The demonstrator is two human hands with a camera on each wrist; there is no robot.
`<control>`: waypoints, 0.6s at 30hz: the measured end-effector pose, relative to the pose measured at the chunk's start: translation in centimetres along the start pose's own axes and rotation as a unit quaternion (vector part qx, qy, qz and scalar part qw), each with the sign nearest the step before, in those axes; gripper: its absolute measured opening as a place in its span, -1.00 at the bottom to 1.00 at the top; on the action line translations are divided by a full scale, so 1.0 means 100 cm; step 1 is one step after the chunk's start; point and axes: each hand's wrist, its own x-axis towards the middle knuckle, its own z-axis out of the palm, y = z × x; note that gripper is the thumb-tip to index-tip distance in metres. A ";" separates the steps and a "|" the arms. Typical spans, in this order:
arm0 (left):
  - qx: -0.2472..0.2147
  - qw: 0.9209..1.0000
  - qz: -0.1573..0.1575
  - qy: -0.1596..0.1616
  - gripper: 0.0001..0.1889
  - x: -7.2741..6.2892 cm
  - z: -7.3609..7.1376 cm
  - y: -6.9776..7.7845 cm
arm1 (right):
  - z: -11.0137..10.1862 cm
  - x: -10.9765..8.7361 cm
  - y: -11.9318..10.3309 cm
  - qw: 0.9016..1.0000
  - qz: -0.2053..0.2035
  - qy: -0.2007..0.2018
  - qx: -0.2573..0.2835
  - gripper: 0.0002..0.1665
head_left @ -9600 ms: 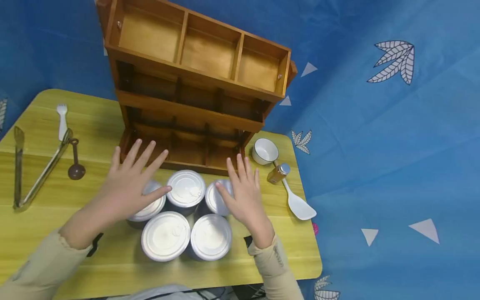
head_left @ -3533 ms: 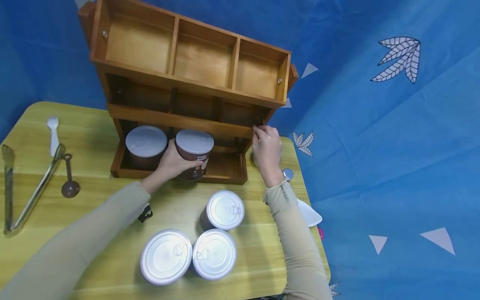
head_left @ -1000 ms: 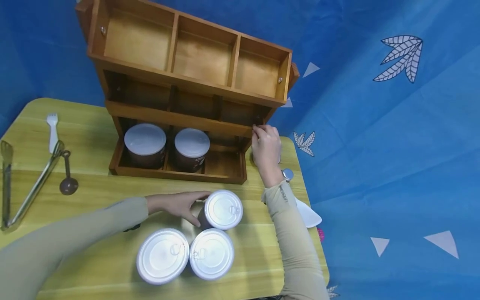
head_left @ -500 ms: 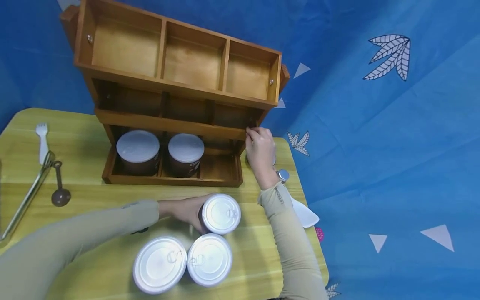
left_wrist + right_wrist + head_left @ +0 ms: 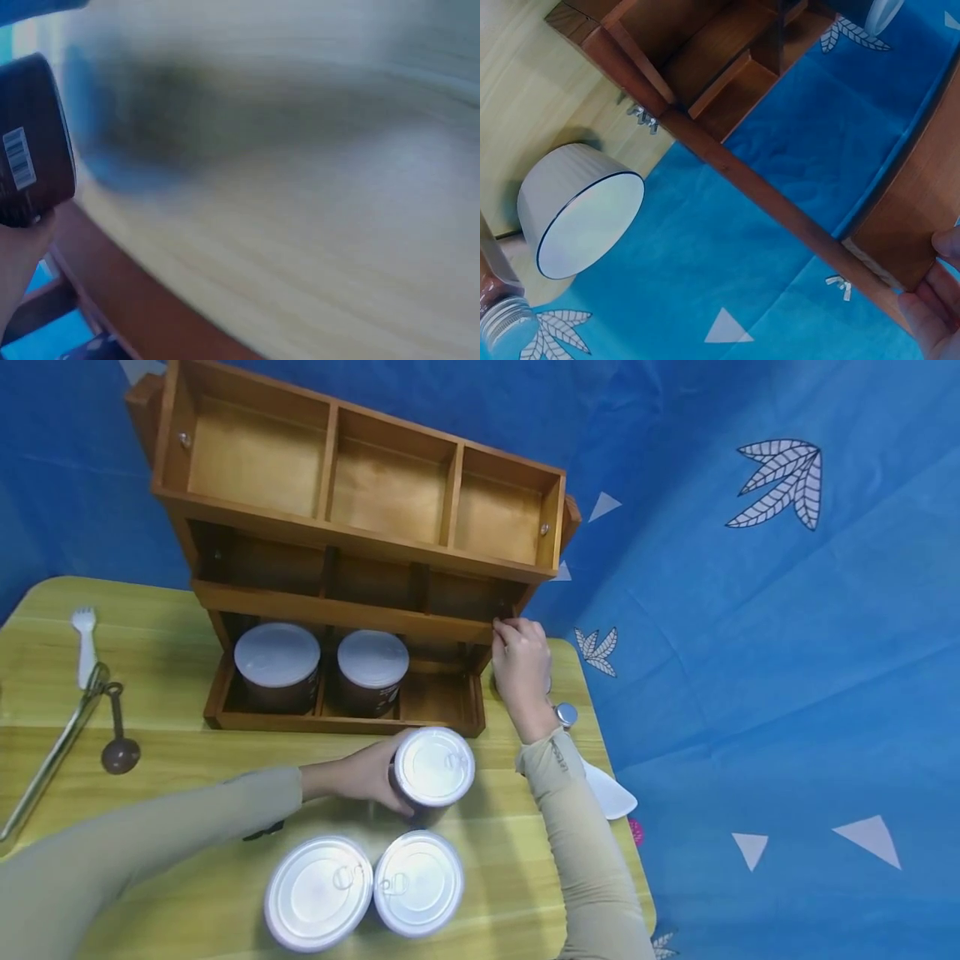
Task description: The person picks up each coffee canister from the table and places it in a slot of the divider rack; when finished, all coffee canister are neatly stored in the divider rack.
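My left hand [image 5: 367, 774] grips a dark can with a silver pull-tab lid [image 5: 435, 767], just in front of the wooden three-tier rack [image 5: 345, 724]. The left wrist view shows a barcode on the held can [image 5: 30, 142]. My right hand [image 5: 521, 668] pinches the right end of the rack's middle tier; in the right wrist view, thumb and fingers [image 5: 930, 319] meet at the board's corner. Two brown cans, one wide [image 5: 277, 655] and one narrower [image 5: 372, 658], stand in the left and middle bottom compartments. Two lidded cans [image 5: 318, 893] [image 5: 419, 883] stand nearer me.
On the left lie a white fork [image 5: 86, 643], metal tongs [image 5: 56, 756] and a brown scoop [image 5: 120, 753]. Right of the rack are a white cup [image 5: 577, 210], a small capped jar [image 5: 566, 714] and a white spatula [image 5: 609, 792], partly behind my right arm.
Two cans have gone from the table into the bottom tier. My left hand then took hold of a third and moved it slightly toward the rack. My right hand stays on the rack.
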 end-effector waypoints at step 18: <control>0.039 0.960 -0.134 0.244 0.13 0.073 -0.010 0.040 | -0.005 0.000 0.000 1.000 -0.006 -0.017 0.009 -0.79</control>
